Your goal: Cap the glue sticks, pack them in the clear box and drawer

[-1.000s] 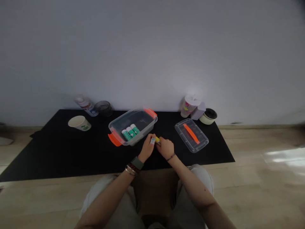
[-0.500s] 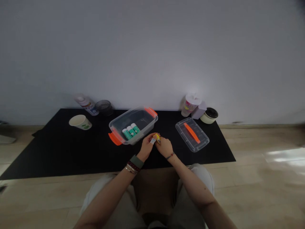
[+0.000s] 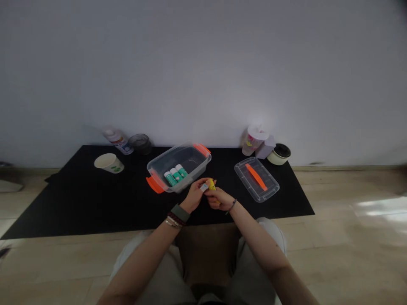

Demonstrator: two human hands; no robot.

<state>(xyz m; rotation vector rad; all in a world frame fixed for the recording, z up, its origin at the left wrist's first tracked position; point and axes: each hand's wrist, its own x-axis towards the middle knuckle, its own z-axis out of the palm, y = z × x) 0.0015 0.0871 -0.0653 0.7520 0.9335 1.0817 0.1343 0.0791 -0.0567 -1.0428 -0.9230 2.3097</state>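
My right hand (image 3: 219, 199) is closed around a yellow stick-shaped tube (image 3: 212, 185), possibly a glue stick, whose end shows below the fingers. Against its upper part, my left hand (image 3: 193, 196) pinches a small white piece (image 3: 204, 187) at the fingertips; I cannot tell what it is. Just beyond the left hand stands a clear plastic box (image 3: 203, 159) with orange handles. Several green-and-white glue sticks (image 3: 175, 175) lie side by side inside it. A clear lid (image 3: 243, 169) with an orange handle lies to the right of my right hand.
A black mat (image 3: 57, 207) covers the floor before a wall. Along its back edge are a paper cup (image 3: 109, 162), a spray bottle (image 3: 118, 142), a dark jar (image 3: 140, 144), a plastic cup (image 3: 254, 141), a small white box (image 3: 266, 147) and a black-lidded cream jar (image 3: 279, 154).
My right hand has shifted slightly right and turned, leaving the yellow tube more upright with its lower end showing. My left hand has stayed nearly in place.
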